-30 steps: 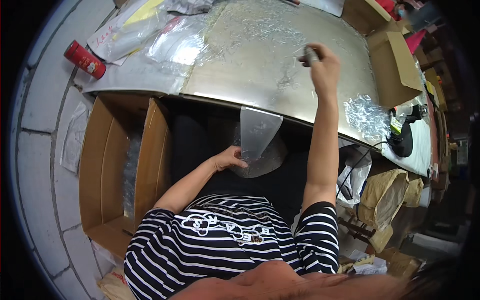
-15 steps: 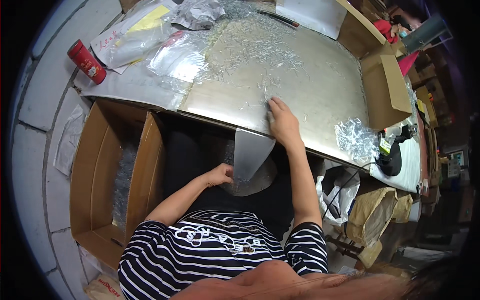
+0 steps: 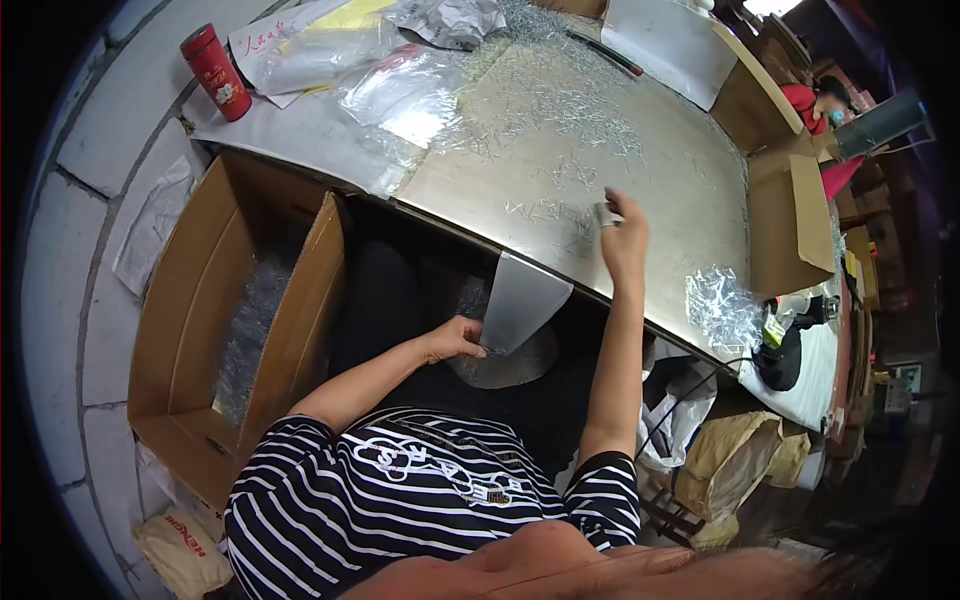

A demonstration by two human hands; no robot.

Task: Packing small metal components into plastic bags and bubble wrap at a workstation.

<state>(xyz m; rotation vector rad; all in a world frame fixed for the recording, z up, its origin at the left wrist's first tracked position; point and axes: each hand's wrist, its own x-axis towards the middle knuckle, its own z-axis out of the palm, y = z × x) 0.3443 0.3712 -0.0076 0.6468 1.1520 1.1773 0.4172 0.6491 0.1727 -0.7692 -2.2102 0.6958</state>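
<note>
My left hand (image 3: 454, 340) is below the table edge, over my lap, with thumb and fingers pinched on the lower edge of a translucent plastic sheet or bag (image 3: 522, 300). That plastic hangs from the table's front edge. Behind and under it, a greyish rounded surface (image 3: 510, 370) lies at my lap; its kind is unclear. My right hand (image 3: 626, 235) is over the metal tabletop (image 3: 690, 205), fingers bent and somewhat apart, a pale band round one finger. Nothing shows in its grasp. Thin, short metal pins or wire pieces (image 3: 550, 212) are scattered to its left.
A cardboard box (image 3: 290, 330) holding shiny small pieces stands at my left. Clear plastic (image 3: 400, 105), a red canister (image 3: 216, 75) and a dark pen-like tool (image 3: 606, 53) lie farther off. Another cardboard box (image 3: 790, 225) and crumpled clear plastic (image 3: 722, 308) are at right.
My right hand has moved right and lifted off the table edge, away from the scattered metal pieces. My left hand has shifted slightly toward the hanging plastic's lower edge. The whole view has tilted.
</note>
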